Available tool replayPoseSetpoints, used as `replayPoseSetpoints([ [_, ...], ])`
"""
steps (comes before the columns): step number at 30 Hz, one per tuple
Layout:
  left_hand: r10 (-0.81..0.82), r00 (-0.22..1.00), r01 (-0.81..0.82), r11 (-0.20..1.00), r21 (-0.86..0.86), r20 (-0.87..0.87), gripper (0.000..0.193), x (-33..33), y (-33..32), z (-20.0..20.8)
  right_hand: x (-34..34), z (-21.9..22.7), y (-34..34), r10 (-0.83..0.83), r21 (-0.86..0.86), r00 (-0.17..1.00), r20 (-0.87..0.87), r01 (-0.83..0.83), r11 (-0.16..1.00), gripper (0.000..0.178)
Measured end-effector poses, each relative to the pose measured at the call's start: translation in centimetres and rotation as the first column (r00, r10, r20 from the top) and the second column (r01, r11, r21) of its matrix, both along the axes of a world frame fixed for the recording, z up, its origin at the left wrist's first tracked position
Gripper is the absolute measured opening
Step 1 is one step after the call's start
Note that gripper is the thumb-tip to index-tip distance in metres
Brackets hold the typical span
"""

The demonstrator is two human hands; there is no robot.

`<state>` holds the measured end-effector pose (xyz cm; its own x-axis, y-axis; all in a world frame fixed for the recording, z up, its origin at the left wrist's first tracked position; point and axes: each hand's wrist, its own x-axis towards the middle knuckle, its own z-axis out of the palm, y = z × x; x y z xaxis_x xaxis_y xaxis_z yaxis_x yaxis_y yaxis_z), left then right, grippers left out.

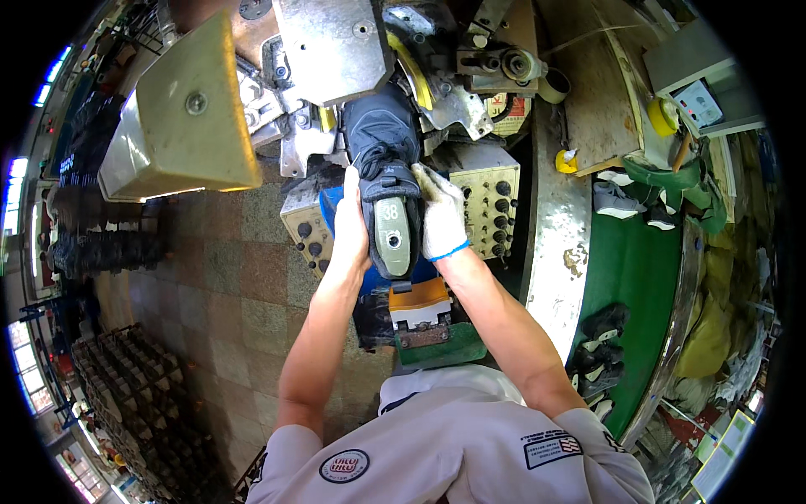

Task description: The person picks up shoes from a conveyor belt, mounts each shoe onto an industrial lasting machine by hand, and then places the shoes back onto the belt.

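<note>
A black lace-up shoe upper sits on a grey-green shoe last, its toe pointing away from me under the metal plate of a machine. My left hand, bare on the forearm side, grips the upper's left flank. On the opposite flank presses my right hand, in a white glove with a blue cuff. Both sets of fingers lie along the shoe's sides, partly hidden by it. Below the heel is an orange pad on a metal bracket.
Control boxes with black knobs flank the shoe. A large yellowish machine cover juts out at the upper left. To the right runs a green conveyor belt carrying several shoes. Shoe racks stand on the tiled floor at the left.
</note>
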<state>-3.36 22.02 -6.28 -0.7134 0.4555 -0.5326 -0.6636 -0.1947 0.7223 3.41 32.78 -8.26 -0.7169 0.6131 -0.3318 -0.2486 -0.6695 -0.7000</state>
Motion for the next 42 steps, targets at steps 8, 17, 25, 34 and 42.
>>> replayPoseSetpoints([
  [8, 0.078, 0.997, -0.079, 0.996, -0.046, -0.023, 0.055, 0.8, 0.8, -1.3, 0.7, -1.7, 0.8, 0.053, 0.194, 0.991, 0.122, -0.076, 0.978, 0.032],
  [17, 0.138, 0.961, -0.119, 0.988, 0.094, -0.241, 0.058, 1.0, 1.1, -4.4, 0.1, -1.8, 1.4, 0.093, 0.294, 0.995, 0.032, -0.099, 0.951, 0.027],
  [25, 0.023, 0.945, -0.138, 0.932, -0.335, -0.325, 0.061, 1.3, -1.7, -1.9, 4.2, -2.4, 3.2, 0.212, 0.143, 0.968, 0.132, -0.230, 0.963, 0.048],
  [34, -0.202, 0.681, -0.119, 0.918, -0.379, -0.703, 0.052, 7.7, -0.6, 4.9, 30.5, -10.4, 12.1, -0.249, -0.090, 0.913, 0.322, 0.291, 0.953, 0.049],
  [42, -0.347, 0.612, -0.427, 0.612, -0.666, -0.711, 0.044, 8.2, 1.7, 2.8, 45.7, -17.1, 18.7, -0.419, -0.128, 0.677, 0.605, 0.602, 0.788, 0.039],
])
